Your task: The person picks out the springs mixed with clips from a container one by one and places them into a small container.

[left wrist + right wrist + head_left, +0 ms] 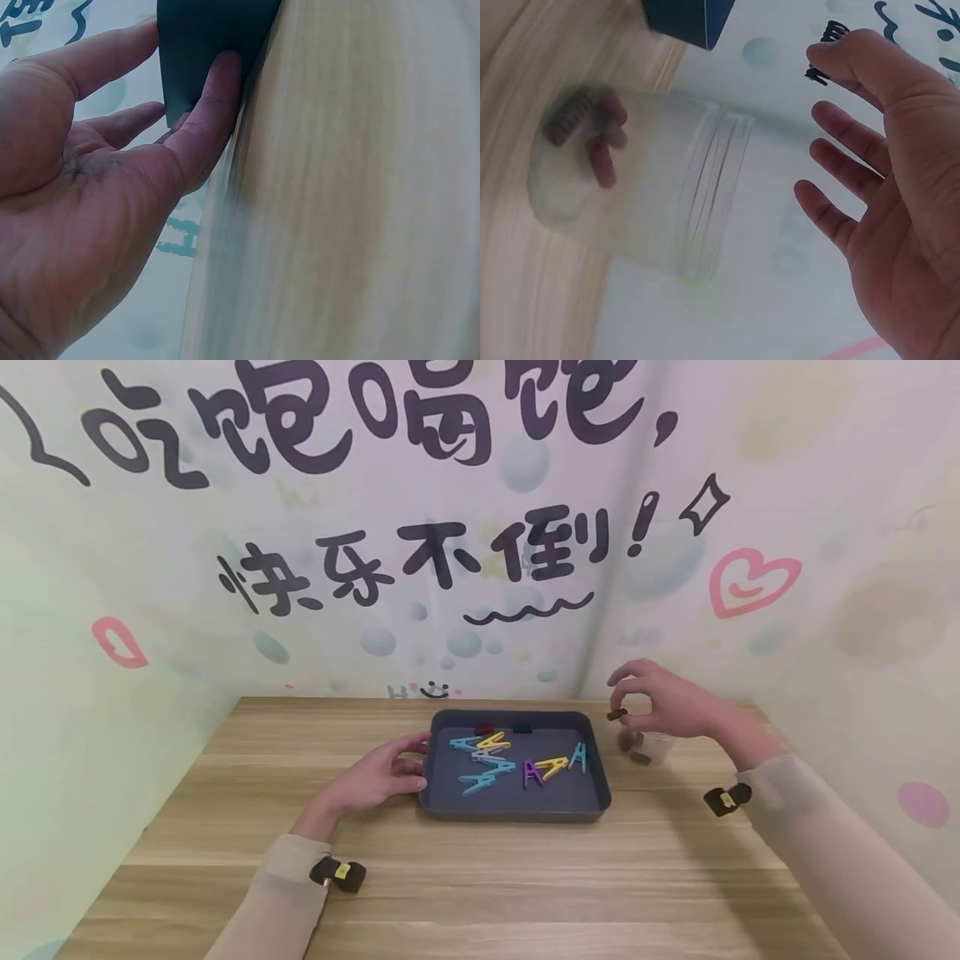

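My left hand [375, 774] rests its fingers against the left side of a dark grey tray [517, 817]. In the left wrist view, those fingers [214, 101] lie fairly straight along the tray's wall. Several teal, yellow and purple clothespins [553, 767] lie in the tray, with a red coil [484, 729] and a dark green coil [522, 728] near its back wall. Above a clear plastic jar [652, 187], my right hand [667, 697] pinches a dark coil spring [834, 30] between thumb and forefinger. Its other fingers are spread apart. Several reddish and dark coils [600, 161] lie at the jar's bottom.
The wooden table [487, 893] ends at a white printed backdrop [360, 660] behind the tray. The jar stands just right of the tray. Each wrist wears a black camera strap [727, 799].
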The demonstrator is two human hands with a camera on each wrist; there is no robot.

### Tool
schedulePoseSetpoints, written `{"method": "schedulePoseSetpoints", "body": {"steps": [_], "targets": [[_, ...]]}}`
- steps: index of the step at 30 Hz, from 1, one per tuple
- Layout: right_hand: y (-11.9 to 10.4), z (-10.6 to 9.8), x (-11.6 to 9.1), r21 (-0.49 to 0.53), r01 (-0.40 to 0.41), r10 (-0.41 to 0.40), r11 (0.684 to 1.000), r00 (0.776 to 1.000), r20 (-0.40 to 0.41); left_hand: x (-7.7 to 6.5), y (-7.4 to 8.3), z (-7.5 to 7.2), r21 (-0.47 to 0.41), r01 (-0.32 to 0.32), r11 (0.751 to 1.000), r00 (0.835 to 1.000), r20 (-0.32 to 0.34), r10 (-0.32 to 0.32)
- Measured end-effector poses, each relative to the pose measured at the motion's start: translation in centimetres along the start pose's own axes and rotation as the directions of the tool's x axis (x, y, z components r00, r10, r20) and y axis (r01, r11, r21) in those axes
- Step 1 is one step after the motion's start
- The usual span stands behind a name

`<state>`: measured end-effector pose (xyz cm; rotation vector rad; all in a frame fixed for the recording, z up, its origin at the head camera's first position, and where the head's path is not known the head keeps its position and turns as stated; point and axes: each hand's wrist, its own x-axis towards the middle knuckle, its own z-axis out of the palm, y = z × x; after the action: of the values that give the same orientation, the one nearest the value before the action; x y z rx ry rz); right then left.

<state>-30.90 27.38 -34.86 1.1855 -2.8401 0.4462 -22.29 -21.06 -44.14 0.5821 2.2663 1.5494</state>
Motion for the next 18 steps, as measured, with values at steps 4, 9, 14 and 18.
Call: {"method": "schedulePoseSetpoints", "body": {"steps": [4, 9, 14, 18], "targets": [[0.8, -0.3, -0.9, 0.007, -0.027, 0.027, 1.0, 1.0, 0.0, 0.0, 0.0, 0.0, 0.002, 0.002, 1.0, 1.0, -0.001, -0.002], [1.6, -0.7, -2.0, 0.013, -0.052, 0.052, 0.999, 0.999, -0.003, 0.1, -0.1, -0.1, 0.006, -0.002, 1.0, 1.0, -0.001, 0.002], [1.9, -1.1, -2.9, 0.008, -0.106, 0.106, 0.994, 0.994, -0.004, 0.1, -0.3, -0.1, 0.007, -0.001, 1.0, 1.0, -0.001, 0.001], [2.2, -1.2, -3.4, 0.018, -0.129, 0.129, 0.992, 0.992, 0.001, 0.1, -0.4, -0.2, 0.015, -0.002, 1.0, 1.0, -0.003, 0.002]]}}
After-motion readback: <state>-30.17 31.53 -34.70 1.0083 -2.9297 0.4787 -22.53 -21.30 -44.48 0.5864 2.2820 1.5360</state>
